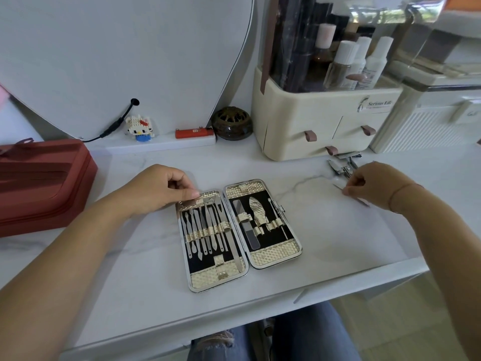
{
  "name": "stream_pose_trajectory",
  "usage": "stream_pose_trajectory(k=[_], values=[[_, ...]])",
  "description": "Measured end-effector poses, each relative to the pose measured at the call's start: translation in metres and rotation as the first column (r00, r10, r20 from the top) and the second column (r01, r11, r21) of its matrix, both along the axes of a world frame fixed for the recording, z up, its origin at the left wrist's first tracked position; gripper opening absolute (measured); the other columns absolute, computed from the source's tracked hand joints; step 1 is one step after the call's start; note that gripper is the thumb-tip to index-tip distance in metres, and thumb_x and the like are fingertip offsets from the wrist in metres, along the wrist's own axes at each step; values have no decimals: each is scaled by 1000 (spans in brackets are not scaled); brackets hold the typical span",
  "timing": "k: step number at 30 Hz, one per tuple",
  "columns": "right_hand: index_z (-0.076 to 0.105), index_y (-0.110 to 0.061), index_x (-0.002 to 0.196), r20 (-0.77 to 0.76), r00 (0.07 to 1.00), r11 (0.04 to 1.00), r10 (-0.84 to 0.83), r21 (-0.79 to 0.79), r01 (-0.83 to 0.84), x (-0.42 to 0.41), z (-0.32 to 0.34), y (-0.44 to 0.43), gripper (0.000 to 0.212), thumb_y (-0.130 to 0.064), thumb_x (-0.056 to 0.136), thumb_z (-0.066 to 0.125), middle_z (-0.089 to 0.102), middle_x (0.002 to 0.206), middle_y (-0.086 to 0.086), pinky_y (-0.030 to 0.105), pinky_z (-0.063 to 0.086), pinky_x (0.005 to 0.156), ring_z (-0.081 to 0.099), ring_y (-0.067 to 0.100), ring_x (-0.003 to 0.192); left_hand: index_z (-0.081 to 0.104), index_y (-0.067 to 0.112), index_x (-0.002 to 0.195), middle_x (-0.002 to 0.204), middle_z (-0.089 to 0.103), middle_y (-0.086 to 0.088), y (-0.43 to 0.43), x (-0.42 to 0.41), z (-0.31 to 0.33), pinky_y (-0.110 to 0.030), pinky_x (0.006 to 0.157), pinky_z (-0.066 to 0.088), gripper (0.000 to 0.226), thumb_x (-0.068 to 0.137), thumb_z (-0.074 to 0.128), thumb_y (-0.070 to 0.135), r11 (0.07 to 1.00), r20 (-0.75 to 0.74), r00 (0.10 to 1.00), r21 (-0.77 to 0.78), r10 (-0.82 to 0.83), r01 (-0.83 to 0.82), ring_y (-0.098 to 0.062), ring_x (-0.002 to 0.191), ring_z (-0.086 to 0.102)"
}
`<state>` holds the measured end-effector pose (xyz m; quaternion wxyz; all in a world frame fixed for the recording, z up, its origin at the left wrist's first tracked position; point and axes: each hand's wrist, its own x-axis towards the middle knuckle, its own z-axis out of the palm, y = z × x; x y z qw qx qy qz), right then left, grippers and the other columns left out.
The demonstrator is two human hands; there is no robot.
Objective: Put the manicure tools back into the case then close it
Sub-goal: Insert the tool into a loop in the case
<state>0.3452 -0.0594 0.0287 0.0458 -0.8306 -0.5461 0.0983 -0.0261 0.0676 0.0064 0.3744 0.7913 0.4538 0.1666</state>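
An open gold manicure case (pixel 276 257) lies flat on the white marble desk. Its left half holds several thin steel tools (pixel 205 227) under gold straps. Its right half holds a file, a clipper and a thin pick. My left hand (pixel 161 188) has curled fingers and presses the case's top left corner with the thumb. My right hand (pixel 372 183) pinches a thin metal tool (pixel 338 187) lying on the desk, to the right of the case. More loose steel tools (pixel 342 169) lie just beyond that hand.
A cream cosmetics organiser (pixel 325 121) with bottles stands at the back right. A red zipped pouch (pixel 39 183) sits at the left. A block figure (pixel 139 127), a red lighter (pixel 194 132) and a dark round burner (pixel 231 123) line the back.
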Motion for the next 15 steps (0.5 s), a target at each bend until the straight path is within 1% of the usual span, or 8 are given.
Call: stream_pose_trajectory(k=[3,6,8,9,10,12,14,15], values=[[62,9,76,-7,999,996,43,-83,-43,-5,2,2,34,-24,82,60,53,63,17,30,39,60,45,21,59,74,22,69,73,71,-7,1,-1,0,-27,63,42,9,74,78,27,1000,6,1000,2,-3,3,-9,60,52],[52,2,61,-10,994,990,105,-92,-106,-10,1,1,28,-19,79,59,44,61,8,28,34,57,36,17,57,74,22,68,73,71,-9,1,-2,-1,-30,63,42,9,74,78,27,1000,20,1000,-12,-18,18,-15,62,53],[55,1,61,-94,988,992,119,-25,-122,-16,2,-2,25,-16,79,59,48,55,4,25,36,54,38,14,51,74,23,69,73,71,-8,1,-2,0,-29,63,41,9,75,78,27,1000,23,1000,-15,-21,22,-13,61,52],[59,2,64,-209,971,993,116,24,-114,-21,3,-4,22,-14,80,59,51,51,1,21,38,50,40,11,46,74,22,69,73,71,-7,1,-2,0,-27,62,41,9,75,78,27,1000,19,1000,-10,-20,20,-9,60,52],[61,3,67,-371,922,993,115,75,-94,-28,5,-5,20,-10,83,59,55,49,-3,18,38,47,41,9,41,74,22,69,72,71,-5,1,-2,0,-24,62,41,8,75,77,27,1000,14,1000,-3,-18,18,-6,59,52],[60,3,71,-686,714,987,138,158,-39,-45,8,-3,16,-1,86,56,64,56,2,15,36,40,42,7,37,74,22,70,71,71,-2,1,-1,0,-23,62,41,7,75,77,27,1000,10,1000,-1,-19,19,-4,59,52],[58,-2,74,-839,516,980,172,196,-8,-61,7,2,13,4,85,56,65,64,11,16,39,38,47,7,38,74,21,71,72,71,-3,1,-1,0,-25,64,42,8,75,78,28,1000,12,1000,-10,-21,21,-8,62,54],[58,-3,76,-875,450,980,179,197,-6,-70,6,6,11,5,84,58,65,64,12,16,42,39,50,7,39,74,21,72,74,72,-5,1,-2,0,-26,64,42,9,74,78,28,1000,16,1000,-14,-23,23,-10,63,55]])
